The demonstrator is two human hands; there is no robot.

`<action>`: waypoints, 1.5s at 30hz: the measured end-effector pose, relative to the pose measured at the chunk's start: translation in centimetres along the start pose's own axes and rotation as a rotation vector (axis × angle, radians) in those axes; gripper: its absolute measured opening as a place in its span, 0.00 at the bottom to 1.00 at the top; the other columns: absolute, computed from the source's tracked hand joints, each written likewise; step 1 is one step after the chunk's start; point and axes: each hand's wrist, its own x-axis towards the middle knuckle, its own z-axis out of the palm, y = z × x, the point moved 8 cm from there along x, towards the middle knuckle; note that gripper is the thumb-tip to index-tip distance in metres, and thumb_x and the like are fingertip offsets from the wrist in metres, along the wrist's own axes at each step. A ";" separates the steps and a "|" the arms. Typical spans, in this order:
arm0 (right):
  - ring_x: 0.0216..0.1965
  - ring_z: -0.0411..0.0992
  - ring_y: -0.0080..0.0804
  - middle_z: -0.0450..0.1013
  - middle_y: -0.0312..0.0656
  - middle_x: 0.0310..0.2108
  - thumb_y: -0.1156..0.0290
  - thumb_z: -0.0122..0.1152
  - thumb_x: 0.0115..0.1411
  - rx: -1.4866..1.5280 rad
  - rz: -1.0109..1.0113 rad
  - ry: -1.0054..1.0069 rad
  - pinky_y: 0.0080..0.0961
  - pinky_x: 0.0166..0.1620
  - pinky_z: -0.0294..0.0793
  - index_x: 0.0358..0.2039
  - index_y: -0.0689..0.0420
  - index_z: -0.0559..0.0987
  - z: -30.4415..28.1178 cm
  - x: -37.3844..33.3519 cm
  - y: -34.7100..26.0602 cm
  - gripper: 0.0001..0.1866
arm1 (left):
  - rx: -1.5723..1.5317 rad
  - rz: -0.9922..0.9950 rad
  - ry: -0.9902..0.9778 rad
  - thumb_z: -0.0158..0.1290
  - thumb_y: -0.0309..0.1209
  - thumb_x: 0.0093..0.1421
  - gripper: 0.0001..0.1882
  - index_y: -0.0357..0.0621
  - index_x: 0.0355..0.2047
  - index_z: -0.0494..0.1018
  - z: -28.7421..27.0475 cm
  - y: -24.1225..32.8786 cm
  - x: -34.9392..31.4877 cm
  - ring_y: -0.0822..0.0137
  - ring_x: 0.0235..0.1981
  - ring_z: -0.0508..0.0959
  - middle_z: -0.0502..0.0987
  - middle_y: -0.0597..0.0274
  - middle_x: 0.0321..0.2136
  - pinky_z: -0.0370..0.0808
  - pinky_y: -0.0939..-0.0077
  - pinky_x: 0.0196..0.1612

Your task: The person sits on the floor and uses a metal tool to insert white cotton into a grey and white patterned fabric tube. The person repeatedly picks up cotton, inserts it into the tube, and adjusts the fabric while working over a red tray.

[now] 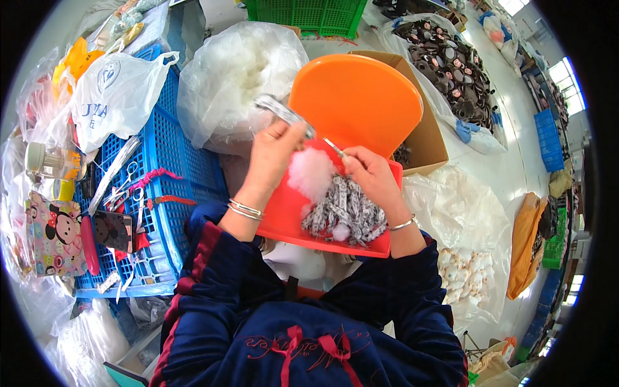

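Our left hand (274,148) pinches a grey-and-white fabric strip (282,115), blurred, beyond the red tray (280,216). In the tray lie white fluff (311,174) and, farther right, a heap of similar strips (351,213). Our right hand (373,175) grips a thin metal tool (334,147), tip toward the held strip. If we're stuffing, we'd best steady the strip's end, feed small tufts and press gently, sparing the cloth.

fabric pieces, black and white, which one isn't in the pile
The piece in the left hand, held up off the red tray; the other pieces lie heaped in it.
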 end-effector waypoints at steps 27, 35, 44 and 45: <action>0.47 0.71 0.25 0.74 0.41 0.46 0.76 0.63 0.52 0.259 0.035 -0.009 0.25 0.52 0.70 0.50 0.64 0.73 4.6 0.1 0.0 0.23 | -0.227 0.012 -0.036 0.51 0.36 0.67 0.12 0.40 0.35 0.77 2.4 -2.5 -2.0 0.81 0.28 0.75 0.78 0.70 0.28 0.72 0.84 0.32; 0.47 0.71 0.26 0.74 0.40 0.44 0.76 0.62 0.54 0.494 0.026 -0.124 0.26 0.51 0.70 0.52 0.65 0.71 5.7 -0.2 -0.5 0.23 | -0.271 0.030 -0.008 0.49 0.36 0.69 0.11 0.43 0.34 0.74 1.3 -0.7 -1.7 0.83 0.25 0.72 0.75 0.73 0.27 0.70 0.85 0.28; 0.42 0.73 0.22 0.76 0.37 0.41 0.79 0.62 0.54 0.329 0.157 -0.159 0.23 0.46 0.73 0.47 0.65 0.75 6.4 -0.3 0.8 0.18 | -0.294 0.022 0.029 0.48 0.37 0.69 0.13 0.44 0.32 0.75 1.8 -2.3 -1.5 0.84 0.25 0.70 0.75 0.74 0.26 0.68 0.85 0.29; 0.42 0.73 0.22 0.76 0.37 0.41 0.79 0.62 0.54 0.240 0.176 -0.193 0.24 0.45 0.73 0.46 0.65 0.76 6.6 -0.5 1.0 0.17 | -0.289 0.028 0.027 0.48 0.38 0.69 0.13 0.44 0.32 0.75 1.8 -2.4 -1.4 0.83 0.24 0.70 0.75 0.74 0.26 0.68 0.85 0.28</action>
